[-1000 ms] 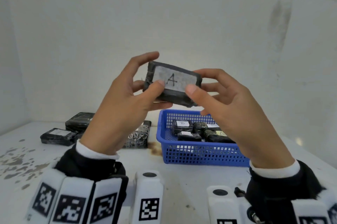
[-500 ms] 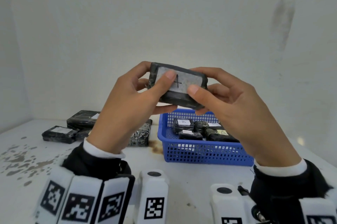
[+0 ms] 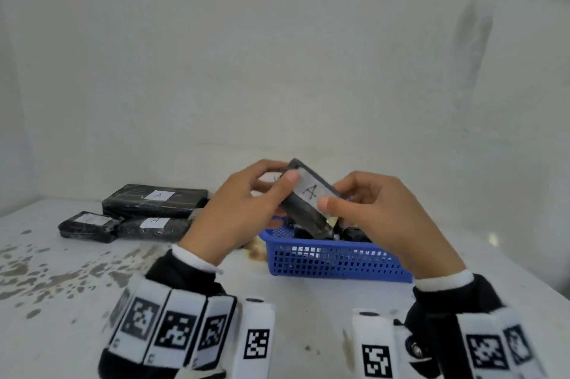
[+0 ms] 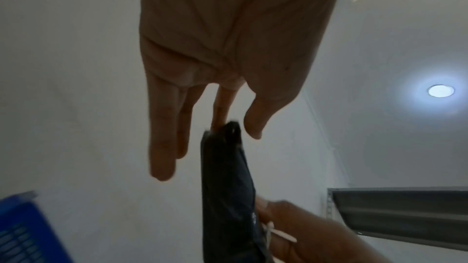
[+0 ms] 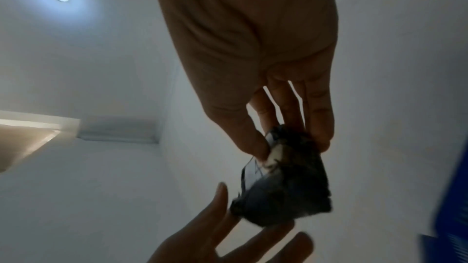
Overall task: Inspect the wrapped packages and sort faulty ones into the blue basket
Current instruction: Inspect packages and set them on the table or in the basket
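Both hands hold one black wrapped package (image 3: 303, 212) with a white label marked "A", tilted with its right end low, just above the blue basket (image 3: 333, 258). My left hand (image 3: 277, 184) pinches the upper end, thumb on the label and fingers behind. My right hand (image 3: 333, 202) pinches the lower corner. The left wrist view shows the package (image 4: 225, 187) edge-on under the fingertips. In the right wrist view the wrap on the package (image 5: 286, 191) looks crumpled, with a pale patch by the thumb. Dark packages lie in the basket, mostly hidden.
Three black labelled packages lie at the back left: a large one (image 3: 154, 199) and two smaller ones (image 3: 88, 226) (image 3: 152, 227) in front of it. The white table (image 3: 61, 280) is stained at the left. A wall stands close behind.
Both hands have come down with the package, from chest height to just over the basket. The package has tilted, its right end now lower.
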Motion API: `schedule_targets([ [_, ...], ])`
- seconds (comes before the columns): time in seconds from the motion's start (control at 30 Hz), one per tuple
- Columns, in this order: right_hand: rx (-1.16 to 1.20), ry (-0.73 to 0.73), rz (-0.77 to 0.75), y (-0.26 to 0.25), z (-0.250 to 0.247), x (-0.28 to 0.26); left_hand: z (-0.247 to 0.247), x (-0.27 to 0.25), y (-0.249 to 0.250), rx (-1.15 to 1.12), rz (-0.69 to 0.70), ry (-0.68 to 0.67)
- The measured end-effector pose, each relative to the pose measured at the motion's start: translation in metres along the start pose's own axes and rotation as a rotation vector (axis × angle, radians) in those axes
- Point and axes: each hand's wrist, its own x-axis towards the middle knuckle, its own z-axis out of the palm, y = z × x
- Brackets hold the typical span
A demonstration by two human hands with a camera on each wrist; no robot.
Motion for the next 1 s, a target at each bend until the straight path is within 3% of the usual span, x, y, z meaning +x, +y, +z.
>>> schedule_targets([
  [0.17, -0.058, 0.057, 0.304, 0.045, 0.012, 0.049, -0.02, 0.034, -0.04, 0.212, -0.185, 0.064],
  [0.4, -0.106, -0.151, 0.498, 0.066, 0.048, 0.117, -0.021, 0.088, -0.093, 0.425, -0.346, 0.004],
  [0.6, -0.321, -0.412, 0.494, 0.079, 0.091, 0.173, -0.006, 0.112, -0.124, 0.406, -0.317, -0.046],
  [0.8, -0.438, -0.567, 0.472, 0.088, 0.097, 0.196, 0.011, 0.117, -0.155, 0.561, -0.261, -0.166],
  [1.0, -0.52, -0.526, 0.508, 0.099, 0.102, 0.203, 0.017, 0.119, -0.165, 0.595, -0.237, -0.161],
])
